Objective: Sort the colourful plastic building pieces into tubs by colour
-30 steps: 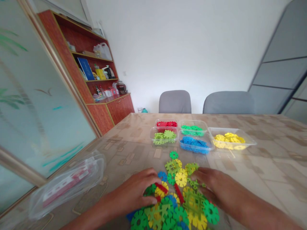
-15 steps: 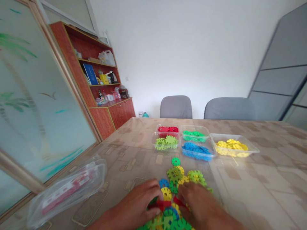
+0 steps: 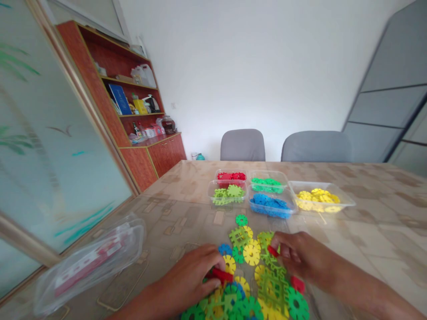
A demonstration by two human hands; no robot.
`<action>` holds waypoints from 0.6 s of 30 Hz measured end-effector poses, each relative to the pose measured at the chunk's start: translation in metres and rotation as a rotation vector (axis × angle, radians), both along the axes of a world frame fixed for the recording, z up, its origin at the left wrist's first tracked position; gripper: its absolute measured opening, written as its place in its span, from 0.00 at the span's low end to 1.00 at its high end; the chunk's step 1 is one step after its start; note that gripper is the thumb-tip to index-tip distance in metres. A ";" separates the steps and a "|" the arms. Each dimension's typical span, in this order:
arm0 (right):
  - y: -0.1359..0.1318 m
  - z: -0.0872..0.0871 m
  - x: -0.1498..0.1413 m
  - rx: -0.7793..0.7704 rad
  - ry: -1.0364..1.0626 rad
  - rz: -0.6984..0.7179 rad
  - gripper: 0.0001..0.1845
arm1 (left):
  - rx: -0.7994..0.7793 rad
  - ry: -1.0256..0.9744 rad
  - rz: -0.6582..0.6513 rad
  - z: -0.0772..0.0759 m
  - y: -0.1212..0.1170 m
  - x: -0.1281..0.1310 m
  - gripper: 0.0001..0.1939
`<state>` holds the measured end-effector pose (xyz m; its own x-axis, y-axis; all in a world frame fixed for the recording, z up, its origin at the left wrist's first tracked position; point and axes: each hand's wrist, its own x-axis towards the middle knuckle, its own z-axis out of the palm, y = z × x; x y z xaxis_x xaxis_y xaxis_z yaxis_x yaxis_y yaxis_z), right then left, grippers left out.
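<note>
My left hand (image 3: 202,271) is closed over the left side of a loose pile of plastic building pieces, with a red piece (image 3: 223,275) between thumb and fingers. At the pile's right side, my right hand (image 3: 298,255) pinches a small red piece (image 3: 272,251). Another red piece (image 3: 297,284) shows just below that hand; whether it touches the palm I cannot tell. The pile mixes yellow notched discs (image 3: 251,252), green discs (image 3: 296,304), blue discs (image 3: 224,249) and light green square lattice pieces (image 3: 273,284). One green disc (image 3: 241,220) lies at its far end.
Beyond the pile stand clear tubs of sorted pieces: red (image 3: 231,177), light green (image 3: 228,194), green (image 3: 267,185), blue (image 3: 270,205) and yellow (image 3: 318,200). Stacked clear lids (image 3: 93,266) lie at the left. Two grey chairs (image 3: 243,146) stand behind the table.
My right hand has moved right, away from my left hand, carrying a red piece. More of the pile's middle and right side now shows. The left hand stays about where it was.
</note>
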<state>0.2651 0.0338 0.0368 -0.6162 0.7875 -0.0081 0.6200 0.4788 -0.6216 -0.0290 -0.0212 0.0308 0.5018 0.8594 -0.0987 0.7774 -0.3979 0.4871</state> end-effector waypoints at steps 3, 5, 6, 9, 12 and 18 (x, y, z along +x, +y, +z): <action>0.007 -0.001 -0.003 0.032 0.027 -0.002 0.05 | -0.022 0.019 -0.028 0.001 0.000 -0.002 0.12; 0.017 -0.001 -0.006 0.019 0.063 -0.013 0.06 | -0.038 0.028 -0.047 0.001 0.000 -0.003 0.15; 0.022 -0.001 -0.008 -0.005 0.094 -0.022 0.06 | -0.046 0.031 -0.053 0.001 0.000 -0.003 0.15; 0.043 -0.001 -0.014 -0.091 0.224 -0.062 0.05 | -0.060 0.050 -0.047 0.002 0.000 -0.002 0.12; 0.063 0.000 -0.018 -0.099 0.313 -0.099 0.06 | -0.058 0.059 -0.042 0.006 0.001 -0.001 0.10; 0.095 0.006 -0.024 -0.039 0.309 -0.192 0.05 | 0.001 -0.090 0.027 0.025 0.026 -0.007 0.06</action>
